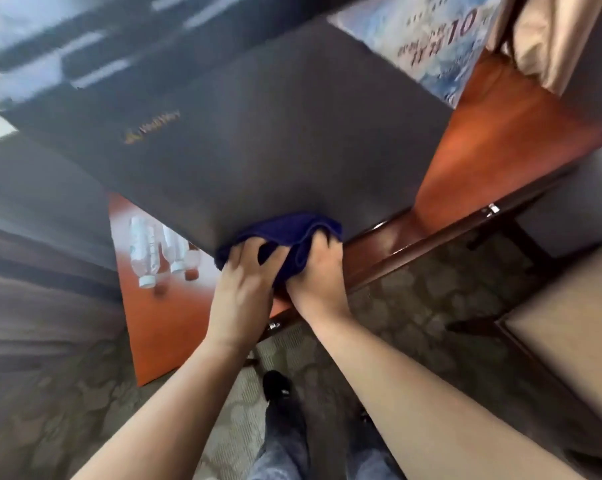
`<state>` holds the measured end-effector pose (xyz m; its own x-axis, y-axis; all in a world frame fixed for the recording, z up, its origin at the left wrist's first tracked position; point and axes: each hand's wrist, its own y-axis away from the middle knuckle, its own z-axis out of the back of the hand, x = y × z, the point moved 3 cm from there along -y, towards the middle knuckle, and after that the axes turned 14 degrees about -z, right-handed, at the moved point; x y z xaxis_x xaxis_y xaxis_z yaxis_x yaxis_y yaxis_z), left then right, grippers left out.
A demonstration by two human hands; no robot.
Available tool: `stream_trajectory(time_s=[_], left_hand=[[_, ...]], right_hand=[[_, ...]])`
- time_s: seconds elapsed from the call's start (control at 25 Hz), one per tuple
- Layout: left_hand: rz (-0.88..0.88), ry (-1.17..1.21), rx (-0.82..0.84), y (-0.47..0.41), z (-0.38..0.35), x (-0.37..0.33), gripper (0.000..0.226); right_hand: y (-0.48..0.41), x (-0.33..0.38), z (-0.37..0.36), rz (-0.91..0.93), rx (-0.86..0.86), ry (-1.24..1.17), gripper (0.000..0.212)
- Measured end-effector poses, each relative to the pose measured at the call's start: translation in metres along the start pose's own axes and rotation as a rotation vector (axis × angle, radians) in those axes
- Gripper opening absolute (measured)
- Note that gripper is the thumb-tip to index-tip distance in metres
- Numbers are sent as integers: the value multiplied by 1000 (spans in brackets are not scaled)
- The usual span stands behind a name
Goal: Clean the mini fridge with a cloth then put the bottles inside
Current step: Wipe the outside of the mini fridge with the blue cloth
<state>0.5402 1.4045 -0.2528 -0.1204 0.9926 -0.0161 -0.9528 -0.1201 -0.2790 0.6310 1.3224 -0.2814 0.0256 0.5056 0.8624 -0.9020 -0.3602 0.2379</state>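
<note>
Orange table (500, 140), matte black mini fridge (275, 133), left hand (244, 289) and right hand (318, 271) clutching navy cloth (289, 230)

Wooden table (500, 140): fridge (258, 133), bottles (161, 251)

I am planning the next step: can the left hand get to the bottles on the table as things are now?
Probably yes, but not freely: the left hand grips the cloth at the fridge corner. The bottles lie beside it on the table, nothing between.
</note>
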Motion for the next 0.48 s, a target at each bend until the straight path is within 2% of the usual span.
stream_trajectory(time_s=[0.16, 0.32, 0.48], left_hand=[[-8, -18, 135, 23, -38, 9, 72], [-13, 5, 184, 20, -63, 5, 67], [-37, 60, 201, -31, -84, -30, 64]], right_hand=[[-3, -35, -31, -165, 79, -78, 51], [-15, -53, -33, -202, 81, -93, 45], [-51, -72, 16, -235, -61, -38, 51]])
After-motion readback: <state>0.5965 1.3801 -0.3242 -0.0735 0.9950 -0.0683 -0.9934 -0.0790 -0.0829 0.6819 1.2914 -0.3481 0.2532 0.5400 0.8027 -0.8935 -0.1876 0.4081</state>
